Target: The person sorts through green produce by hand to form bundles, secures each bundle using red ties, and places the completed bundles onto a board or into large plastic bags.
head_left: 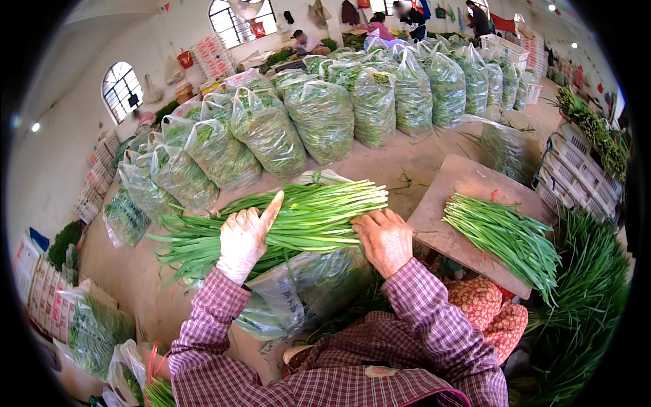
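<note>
Left of the flat, square, brown board (464,182), the person's left hand (243,239) and right hand (385,239) grasp 1 bunch of long, thin green stalks (315,220); 1 similar bunch (502,237) lies on the board.

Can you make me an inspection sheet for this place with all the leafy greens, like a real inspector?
Surface: brown board, bearing a bunch of greens.
Job's things: long green bundle, pale stem ends toward the right; clear plastic shows below it.
Clutter: stray green bits on the floor.
Hands: left hand on the bundle, thumb raised; right hand at the stem ends. Finger grip partly hidden.
Cables: nothing seen.
Surroundings: stuffed clear bags, stacked crates, people in the background.
</note>
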Motion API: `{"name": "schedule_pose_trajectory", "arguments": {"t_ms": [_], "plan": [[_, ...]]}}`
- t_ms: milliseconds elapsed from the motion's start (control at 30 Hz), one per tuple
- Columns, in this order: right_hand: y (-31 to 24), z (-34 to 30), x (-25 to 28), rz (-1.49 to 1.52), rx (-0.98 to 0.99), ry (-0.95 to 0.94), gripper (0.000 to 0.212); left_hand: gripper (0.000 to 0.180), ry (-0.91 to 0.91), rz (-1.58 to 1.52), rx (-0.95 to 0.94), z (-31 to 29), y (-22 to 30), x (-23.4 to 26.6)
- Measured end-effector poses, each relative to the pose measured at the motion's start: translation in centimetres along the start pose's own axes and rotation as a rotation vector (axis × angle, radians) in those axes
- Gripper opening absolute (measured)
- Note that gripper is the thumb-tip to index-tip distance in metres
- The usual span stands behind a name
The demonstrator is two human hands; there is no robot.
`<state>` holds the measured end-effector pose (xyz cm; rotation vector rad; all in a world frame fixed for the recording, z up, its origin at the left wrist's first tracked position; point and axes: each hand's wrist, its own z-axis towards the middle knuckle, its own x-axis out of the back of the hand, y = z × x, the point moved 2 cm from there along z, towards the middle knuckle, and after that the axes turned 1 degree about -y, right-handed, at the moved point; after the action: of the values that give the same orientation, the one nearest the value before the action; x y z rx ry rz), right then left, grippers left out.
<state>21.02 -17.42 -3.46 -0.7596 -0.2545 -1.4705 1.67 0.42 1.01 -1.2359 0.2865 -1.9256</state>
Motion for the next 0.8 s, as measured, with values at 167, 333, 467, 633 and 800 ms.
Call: {"name": "schedule_pose_trajectory", "arguments": {"t_ms": [167, 333, 467, 633, 800], "plan": [[0.5, -1.3, -0.2, 0.046, 0.079, -0.020, 0.008, 0.095, 0.083, 0.048, -0.049, 0.1, 1.1, -0.4], [-0.1, 0.5, 2.9, 0.072, 0.057, 0.015, 0.011, 0.087, 0.070, 0.034, -0.113, 0.8, 2.2, -0.5], [-1.2, 2.6, 1.1, 0.061, 0.078, 0.030, 0.014, 0.083, 0.151, 0.077, -0.193, 1.4, 3.2, 0.5], [-1.2, 3.1, -0.1, 0.229, 0.025, -0.085, 0.013, 0.081, 0.128, 0.107, -0.234, 2.1, 4.0, 0.5], [-2.3, 3.8, 0.8, 0.520, 0.002, -0.032, 0.009, 0.079, 0.060, 0.046, -0.200, 1.9, 3.4, 0.3]]}}
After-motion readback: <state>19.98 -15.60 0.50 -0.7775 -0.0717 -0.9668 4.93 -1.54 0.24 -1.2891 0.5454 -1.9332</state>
